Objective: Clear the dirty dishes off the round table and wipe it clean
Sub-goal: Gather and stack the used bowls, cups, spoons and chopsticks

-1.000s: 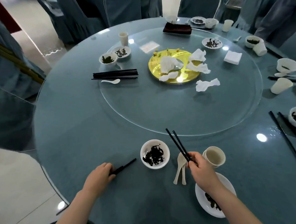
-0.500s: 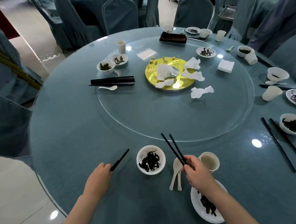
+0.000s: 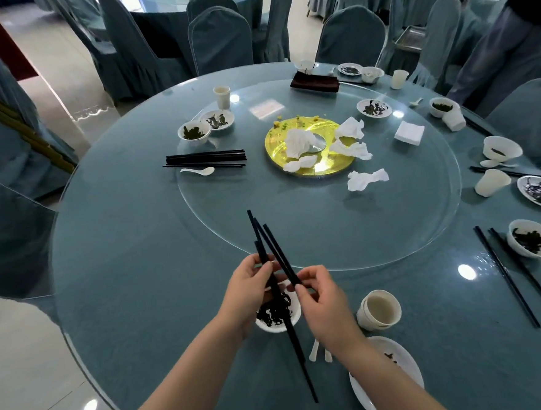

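Both hands meet above the near edge of the round blue table (image 3: 144, 252). My left hand (image 3: 249, 289) grips a bundle of black chopsticks (image 3: 267, 243) that points up and away. My right hand (image 3: 320, 300) pinches the chopsticks from the right side. Under the hands sits a white bowl (image 3: 279, 319) with dark leftovers, partly hidden. A white cup (image 3: 379, 309), a white plate (image 3: 402, 362) and white spoons (image 3: 314, 350) lie by my right forearm.
The glass turntable (image 3: 312, 221) carries a yellow dish (image 3: 278, 150) with crumpled napkins, a row of black chopsticks (image 3: 205, 159), a spoon (image 3: 198, 170) and small bowls. More bowls, cups and chopsticks (image 3: 507, 274) line the right rim. Covered chairs ring the table.
My left hand lifted its chopstick off the table and swung right. My right hand raised its pair. Both hands now hold the chopsticks together above the bowl.
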Demonstrator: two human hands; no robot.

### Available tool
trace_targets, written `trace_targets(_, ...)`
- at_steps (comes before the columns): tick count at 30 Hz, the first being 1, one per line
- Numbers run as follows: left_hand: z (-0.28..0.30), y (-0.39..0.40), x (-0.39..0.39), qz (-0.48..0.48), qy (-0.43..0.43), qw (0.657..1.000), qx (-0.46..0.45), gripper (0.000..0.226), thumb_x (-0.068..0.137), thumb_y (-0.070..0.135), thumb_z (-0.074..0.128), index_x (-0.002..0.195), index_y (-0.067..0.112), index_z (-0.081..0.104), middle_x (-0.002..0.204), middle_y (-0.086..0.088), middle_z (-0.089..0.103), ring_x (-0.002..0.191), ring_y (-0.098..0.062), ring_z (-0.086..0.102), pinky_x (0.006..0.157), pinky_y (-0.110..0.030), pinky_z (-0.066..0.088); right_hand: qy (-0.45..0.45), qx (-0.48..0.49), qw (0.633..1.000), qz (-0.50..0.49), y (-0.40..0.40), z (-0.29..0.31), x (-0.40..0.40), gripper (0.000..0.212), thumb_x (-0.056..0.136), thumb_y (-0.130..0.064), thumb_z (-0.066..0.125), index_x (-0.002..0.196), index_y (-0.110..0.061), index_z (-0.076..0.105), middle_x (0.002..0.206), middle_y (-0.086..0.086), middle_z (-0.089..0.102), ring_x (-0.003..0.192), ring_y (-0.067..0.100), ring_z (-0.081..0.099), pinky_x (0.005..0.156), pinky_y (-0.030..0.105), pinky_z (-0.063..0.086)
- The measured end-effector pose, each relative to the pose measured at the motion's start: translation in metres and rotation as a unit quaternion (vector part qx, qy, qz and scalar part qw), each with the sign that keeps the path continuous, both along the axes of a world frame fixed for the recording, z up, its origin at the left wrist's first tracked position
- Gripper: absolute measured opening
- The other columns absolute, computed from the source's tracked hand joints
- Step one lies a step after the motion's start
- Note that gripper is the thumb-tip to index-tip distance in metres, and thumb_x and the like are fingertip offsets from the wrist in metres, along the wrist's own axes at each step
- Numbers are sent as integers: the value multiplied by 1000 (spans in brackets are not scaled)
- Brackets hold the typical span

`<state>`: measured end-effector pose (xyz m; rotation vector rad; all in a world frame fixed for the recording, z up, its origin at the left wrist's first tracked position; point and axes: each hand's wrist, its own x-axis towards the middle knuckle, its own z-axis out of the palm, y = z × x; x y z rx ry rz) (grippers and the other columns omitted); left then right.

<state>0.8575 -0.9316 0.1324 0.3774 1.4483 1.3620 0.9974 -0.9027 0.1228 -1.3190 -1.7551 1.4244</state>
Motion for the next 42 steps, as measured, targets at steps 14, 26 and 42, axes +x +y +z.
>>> trace_targets(14,-17,2,28,95,-186,977,-44,21,105,16,36,111,3,53,80,-9,56,66,-19,57,45,-22,49,-224,219,946,83,-14,-20,0,22,92,-22,57,112,-29,59,105,-15,67,89,16,56,79,38,47)
trace_targets(26,-1,16,-20,246,-217,938,109,24,106,17,35,88,11,50,69,-3,52,63,-16,52,78,-36,54,94,-292,938,-160,-22,-37,21,28,102,-19,43,100,-9,69,84,8,71,76,18,60,71,28,51)
trace_targets(42,-12,3,28,170,-191,957,134,23,106,18,34,92,10,52,69,-2,49,65,-16,49,79,-34,54,187,-342,888,-243,-32,-18,-13,21,97,-8,43,86,-2,60,69,12,62,61,19,57,61,31,50)
